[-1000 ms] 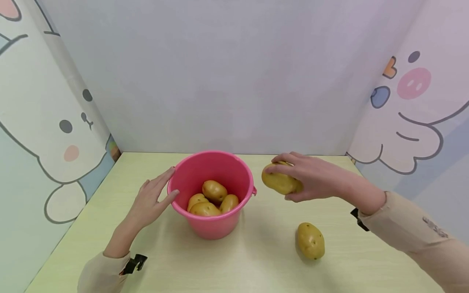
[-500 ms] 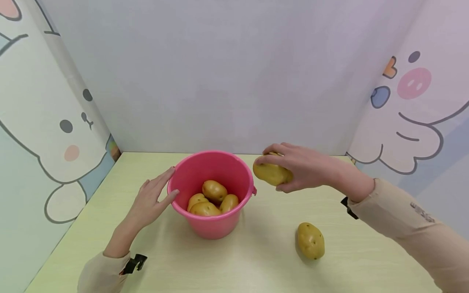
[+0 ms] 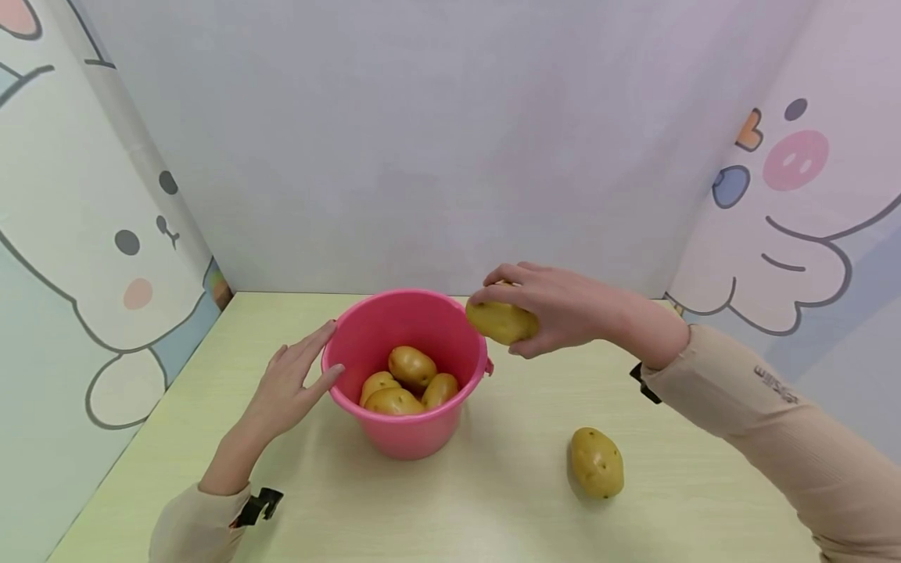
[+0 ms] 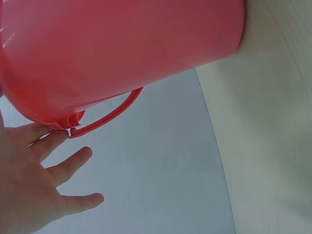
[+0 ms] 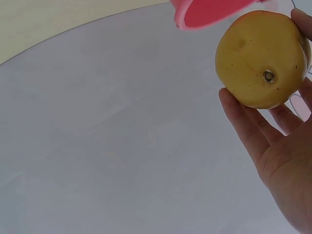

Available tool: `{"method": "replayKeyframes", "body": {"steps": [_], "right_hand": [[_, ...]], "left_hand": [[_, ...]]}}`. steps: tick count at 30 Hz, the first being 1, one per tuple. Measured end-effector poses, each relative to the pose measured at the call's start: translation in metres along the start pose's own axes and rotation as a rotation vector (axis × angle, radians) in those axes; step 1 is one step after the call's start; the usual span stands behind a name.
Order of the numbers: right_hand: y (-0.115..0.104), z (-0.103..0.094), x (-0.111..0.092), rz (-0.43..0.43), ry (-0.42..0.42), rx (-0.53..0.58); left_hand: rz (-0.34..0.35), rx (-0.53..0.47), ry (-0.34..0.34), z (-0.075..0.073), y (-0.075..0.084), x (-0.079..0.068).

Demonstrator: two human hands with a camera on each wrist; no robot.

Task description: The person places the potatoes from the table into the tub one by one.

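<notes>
A pink bucket [image 3: 408, 439] stands upright on the table with several yellow-brown potatoes [image 3: 396, 402] inside. At its left side, my left hand [image 3: 285, 391] touches the rim, fingers spread and straight. The left wrist view shows fingertips against the bucket wall [image 4: 122, 44] close to where the red handle [image 4: 109, 116] joins. My right hand [image 3: 559, 305] grips another potato [image 3: 498, 322], thumb on one side and fingers on the other. It is up at the bucket's right rim, overlapping it in the head view. The right wrist view has this potato [image 5: 261, 56] near the bucket's mouth.
One more potato [image 3: 597, 463] lies on the pale table [image 3: 521, 508], right of the bucket. A plain whitish wall [image 3: 450, 156] rises behind the table. Side panels with cartoon animals [image 3: 795, 160] flank it.
My right hand has carried its potato leftward and upward, from beside the bucket to its right rim. The left hand, the bucket and the potato on the table have stayed put.
</notes>
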State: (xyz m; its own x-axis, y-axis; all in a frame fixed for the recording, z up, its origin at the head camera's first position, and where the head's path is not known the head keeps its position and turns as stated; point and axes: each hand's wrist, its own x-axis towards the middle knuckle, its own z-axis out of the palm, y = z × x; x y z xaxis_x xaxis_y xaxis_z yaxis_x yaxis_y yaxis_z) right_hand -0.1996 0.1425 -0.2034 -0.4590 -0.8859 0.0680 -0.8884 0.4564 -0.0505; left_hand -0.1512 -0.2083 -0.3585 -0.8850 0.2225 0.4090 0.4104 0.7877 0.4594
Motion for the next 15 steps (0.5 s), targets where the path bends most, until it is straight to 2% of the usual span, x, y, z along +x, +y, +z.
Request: {"method": "replayKeyframes", "body": {"steps": [15], "right_hand": [[-0.005,-0.004,0.032,-0.011,-0.050,0.070]], "left_hand": [[-0.002,-0.006,-0.003,0.000,-0.001,0.000]]}}
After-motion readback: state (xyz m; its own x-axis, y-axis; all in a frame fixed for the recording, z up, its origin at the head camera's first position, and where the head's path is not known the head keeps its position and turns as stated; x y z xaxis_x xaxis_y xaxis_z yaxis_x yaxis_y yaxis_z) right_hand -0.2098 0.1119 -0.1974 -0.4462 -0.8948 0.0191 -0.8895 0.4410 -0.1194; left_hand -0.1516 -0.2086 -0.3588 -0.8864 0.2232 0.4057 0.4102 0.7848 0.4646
